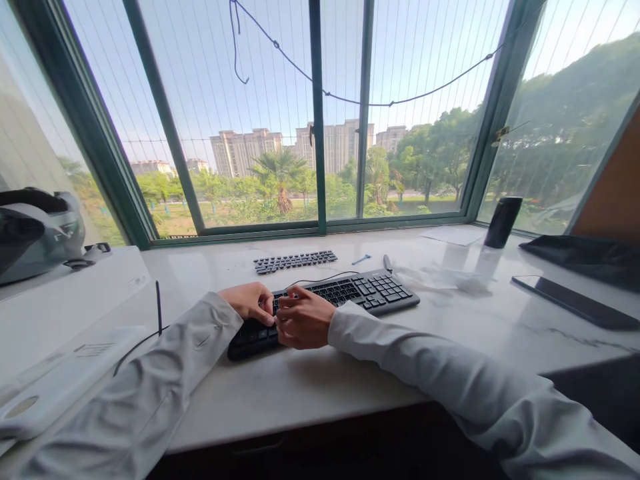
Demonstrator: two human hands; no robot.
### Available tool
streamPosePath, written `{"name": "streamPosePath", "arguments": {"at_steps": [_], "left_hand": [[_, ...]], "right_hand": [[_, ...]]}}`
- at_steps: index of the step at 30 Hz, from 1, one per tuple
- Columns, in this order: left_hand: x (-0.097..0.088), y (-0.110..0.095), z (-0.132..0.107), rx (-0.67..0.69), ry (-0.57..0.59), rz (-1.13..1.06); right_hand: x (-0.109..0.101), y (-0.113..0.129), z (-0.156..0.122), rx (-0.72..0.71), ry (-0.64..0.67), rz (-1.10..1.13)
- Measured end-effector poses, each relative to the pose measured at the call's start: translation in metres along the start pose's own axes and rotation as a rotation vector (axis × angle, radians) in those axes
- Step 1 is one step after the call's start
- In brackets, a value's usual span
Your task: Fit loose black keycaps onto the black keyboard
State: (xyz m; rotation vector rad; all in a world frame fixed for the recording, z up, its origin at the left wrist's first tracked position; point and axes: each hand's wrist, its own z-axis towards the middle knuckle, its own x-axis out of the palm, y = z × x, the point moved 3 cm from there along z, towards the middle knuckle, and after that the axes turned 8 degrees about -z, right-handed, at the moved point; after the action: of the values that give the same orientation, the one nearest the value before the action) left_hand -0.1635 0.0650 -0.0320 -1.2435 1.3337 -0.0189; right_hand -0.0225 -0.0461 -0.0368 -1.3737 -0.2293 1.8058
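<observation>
A black keyboard [385,290] lies at a slant on the white marbled counter, its number pad to the right. Over its left part, my left hand [249,301] is closed, fingers curled and thumb pointing to the other hand. My right hand [306,319] meets it there, fingers pinched together; whatever sits between the fingertips is too small or hidden. Bare key sockets [343,291] show in the keyboard's middle. Behind it, loose black keycaps [296,261] are laid out in rows. A small blue tool [361,259] and a dark pen-like object [387,263] rest nearby.
Crumpled clear plastic [457,281] lies right of the keyboard, then a dark phone [575,303]. A black cylinder [503,223] stands near the window, beside a black bag [590,260]. On the left are a white box [75,293] bearing a headset-like device [40,230] and a cable [135,347].
</observation>
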Motion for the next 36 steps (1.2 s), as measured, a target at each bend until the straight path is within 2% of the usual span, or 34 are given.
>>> {"name": "streamPosePath", "arguments": {"at_steps": [6, 11, 14, 17, 20, 22, 23, 25, 27, 32, 36], "left_hand": [[0.002, -0.004, 0.000, -0.022, 0.002, 0.024], [0.001, -0.004, -0.001, 0.029, 0.007, 0.046], [-0.009, -0.003, -0.005, 0.043, -0.012, 0.092], [-0.028, 0.006, -0.013, -0.062, -0.159, 0.119], [-0.045, 0.019, -0.024, -0.304, -0.379, 0.196], [-0.048, 0.025, -0.029, -0.439, -0.431, 0.258], [-0.047, 0.027, -0.030, -0.470, -0.411, 0.279], [-0.040, 0.027, -0.028, -0.446, -0.301, 0.292], [-0.036, 0.026, -0.024, -0.434, -0.275, 0.354], [-0.035, 0.032, -0.012, -0.462, -0.387, 0.363], [-0.036, 0.043, -0.007, -0.465, -0.473, 0.388]], "right_hand": [[0.006, 0.000, 0.000, -0.007, 0.041, 0.018], [0.009, -0.004, -0.003, 0.019, -0.031, 0.016], [0.007, -0.012, -0.007, 0.053, -0.072, 0.002], [0.003, -0.028, -0.013, 0.138, -0.071, -0.016], [0.001, -0.043, -0.021, 0.246, -0.015, -0.024], [0.002, -0.049, -0.025, 0.300, 0.035, -0.005], [0.003, -0.049, -0.025, 0.313, 0.064, 0.021], [0.004, -0.045, -0.025, 0.320, 0.110, 0.093], [0.002, -0.038, -0.023, 0.328, 0.123, 0.158], [0.002, -0.021, -0.019, 0.318, 0.145, 0.211], [0.014, -0.024, -0.021, 0.377, 0.254, 0.211]]}}
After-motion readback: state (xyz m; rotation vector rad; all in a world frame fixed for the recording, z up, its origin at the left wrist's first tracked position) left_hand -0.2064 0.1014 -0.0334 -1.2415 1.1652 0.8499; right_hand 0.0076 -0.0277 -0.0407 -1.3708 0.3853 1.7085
